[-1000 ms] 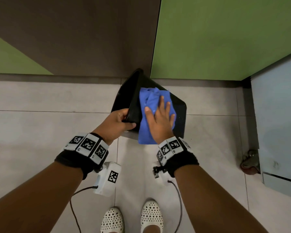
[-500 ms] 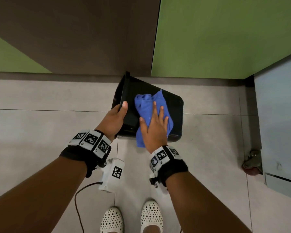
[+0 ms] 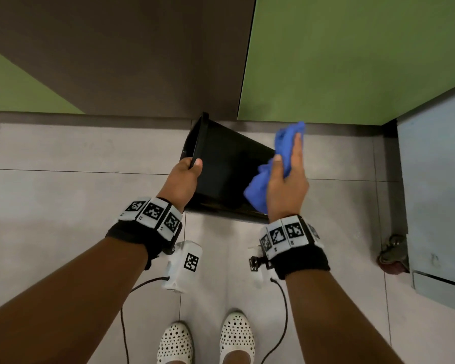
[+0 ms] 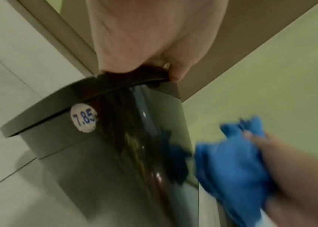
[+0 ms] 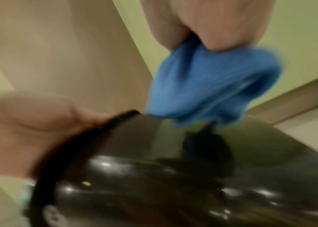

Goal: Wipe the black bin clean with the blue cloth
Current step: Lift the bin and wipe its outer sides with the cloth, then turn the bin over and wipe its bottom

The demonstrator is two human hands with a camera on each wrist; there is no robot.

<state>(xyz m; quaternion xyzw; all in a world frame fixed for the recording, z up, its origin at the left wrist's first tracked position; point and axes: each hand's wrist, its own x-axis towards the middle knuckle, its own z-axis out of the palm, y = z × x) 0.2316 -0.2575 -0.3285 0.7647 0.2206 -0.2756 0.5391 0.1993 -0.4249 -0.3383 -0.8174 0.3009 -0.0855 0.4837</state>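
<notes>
Left hand (image 3: 182, 179) gripped the rim of the black bin (image 3: 229, 169), which was tilted on its side above the tiled floor (image 3: 63, 185), while the right hand (image 3: 286, 185) clutched the bunched blue cloth (image 3: 258, 190) at the bin's bottom end.

Soft light, blurred wrist views

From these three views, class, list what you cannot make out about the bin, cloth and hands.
- Bin inside: head view, opening faces away.
- Left hand fingers: hidden behind rim.
- Cloth touching bin or not: right wrist view, motion blur.
- Sticker: last digit cut off.
- Right hand: left wrist view, blurred.
</notes>
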